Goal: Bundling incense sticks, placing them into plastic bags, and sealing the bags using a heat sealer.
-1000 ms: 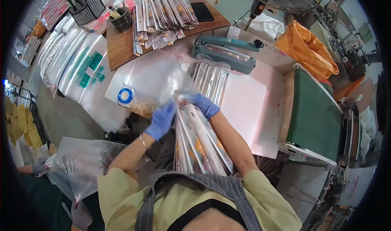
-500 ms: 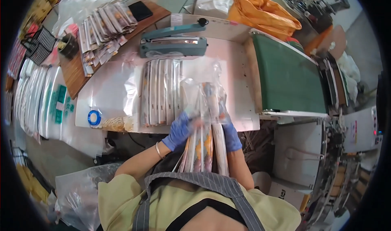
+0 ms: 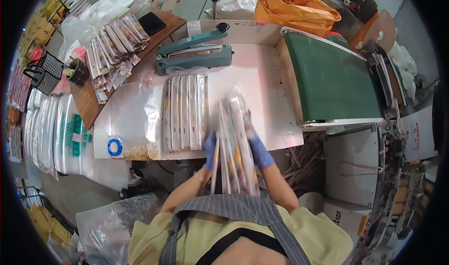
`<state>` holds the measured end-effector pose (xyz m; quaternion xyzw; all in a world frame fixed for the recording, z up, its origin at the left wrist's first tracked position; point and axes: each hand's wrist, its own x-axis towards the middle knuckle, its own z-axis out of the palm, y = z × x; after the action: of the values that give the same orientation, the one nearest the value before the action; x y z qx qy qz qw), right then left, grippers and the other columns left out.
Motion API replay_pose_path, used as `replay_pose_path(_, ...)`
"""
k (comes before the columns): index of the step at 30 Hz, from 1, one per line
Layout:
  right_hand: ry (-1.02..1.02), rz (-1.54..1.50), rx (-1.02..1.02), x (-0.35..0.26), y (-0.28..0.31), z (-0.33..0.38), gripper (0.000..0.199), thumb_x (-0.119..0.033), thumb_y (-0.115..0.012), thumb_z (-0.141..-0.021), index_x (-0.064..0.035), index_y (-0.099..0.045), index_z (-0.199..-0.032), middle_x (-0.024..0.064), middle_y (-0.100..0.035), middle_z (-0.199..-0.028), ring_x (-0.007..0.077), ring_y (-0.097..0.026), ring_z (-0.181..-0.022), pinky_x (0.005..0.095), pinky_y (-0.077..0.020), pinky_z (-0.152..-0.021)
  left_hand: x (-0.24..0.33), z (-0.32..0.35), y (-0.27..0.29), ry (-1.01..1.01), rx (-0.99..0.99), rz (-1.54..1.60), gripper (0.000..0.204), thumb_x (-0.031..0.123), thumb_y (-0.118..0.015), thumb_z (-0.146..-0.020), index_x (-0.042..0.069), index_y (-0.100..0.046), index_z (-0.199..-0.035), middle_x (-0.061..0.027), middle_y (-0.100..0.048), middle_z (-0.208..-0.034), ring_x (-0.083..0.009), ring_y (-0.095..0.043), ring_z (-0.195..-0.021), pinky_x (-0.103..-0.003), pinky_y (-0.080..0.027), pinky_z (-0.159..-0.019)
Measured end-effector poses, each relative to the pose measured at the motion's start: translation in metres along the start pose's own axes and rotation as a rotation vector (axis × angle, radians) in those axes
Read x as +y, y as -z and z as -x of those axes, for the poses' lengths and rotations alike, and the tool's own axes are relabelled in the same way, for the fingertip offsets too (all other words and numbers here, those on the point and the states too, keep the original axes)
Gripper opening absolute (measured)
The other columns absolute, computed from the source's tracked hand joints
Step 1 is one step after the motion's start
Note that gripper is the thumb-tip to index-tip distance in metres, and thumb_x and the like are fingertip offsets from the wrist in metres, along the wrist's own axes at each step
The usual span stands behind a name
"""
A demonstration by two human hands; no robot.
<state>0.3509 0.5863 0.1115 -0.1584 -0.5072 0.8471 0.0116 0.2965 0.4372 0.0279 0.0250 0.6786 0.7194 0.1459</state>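
Between my two hands stands a bundle of long, narrow printed packets (image 3: 235, 143), with clear plastic film around its upper end. My left hand (image 3: 210, 148), in a blue glove, presses against the bundle's left side. On the opposite side my right hand (image 3: 261, 152), gloved alike, grips it; the fingers of both hands are partly hidden. The bundle's lower end reaches toward my striped apron (image 3: 229, 209). Just left of it, a row of similar packets (image 3: 184, 113) lies side by side on the white tabletop (image 3: 276, 120).
A grey-blue bag sealer (image 3: 196, 57) stands behind the row. More packets (image 3: 119, 43) and a black phone (image 3: 152, 24) lie on a wooden board (image 3: 89, 103). Left are a blue tape roll (image 3: 114, 147) and plastic bags (image 3: 61, 134). A green-topped surface (image 3: 334, 80) adjoins the table's right.
My hands have come to opposite sides of the bundle, the left one letting go of the film in front. The film has slid down closer around the packets. My view has shifted slightly.
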Motion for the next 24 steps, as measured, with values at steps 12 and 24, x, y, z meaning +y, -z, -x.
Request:
replay_pose_path(12,0.385,0.920,-0.120,-0.135,-0.011,0.033,0.029,-0.022,-0.042,-0.091,0.0000,-0.049,-0.108,0.0154,-0.055,-0.086,0.0263,-0.054,-0.077,0.0333,-0.0452,-0.069,0.237,-0.028,0.008,-0.666,-0.316,-0.811,0.014,0.008,-0.047,-0.080,0.003,-0.053,-0.091,-0.0201,-0.056,-0.079,-0.0375,-0.054,-0.069,-0.039,-0.045,-0.061)
replay_pose_path(24,1.024,1.407,-0.345,-0.307,-0.044,-0.024,0.005,0.004,-0.055,-0.070,0.0001,-0.056,-0.073,0.0111,-0.049,-0.065,0.0231,-0.051,-0.058,0.0292,-0.0431,-0.057,0.366,-0.130,-0.005,-1.004,-0.404,-0.892,0.008,0.003,-0.049,-0.071,0.002,-0.057,-0.072,-0.0131,-0.058,-0.066,-0.0220,-0.058,-0.063,-0.030,-0.047,-0.059)
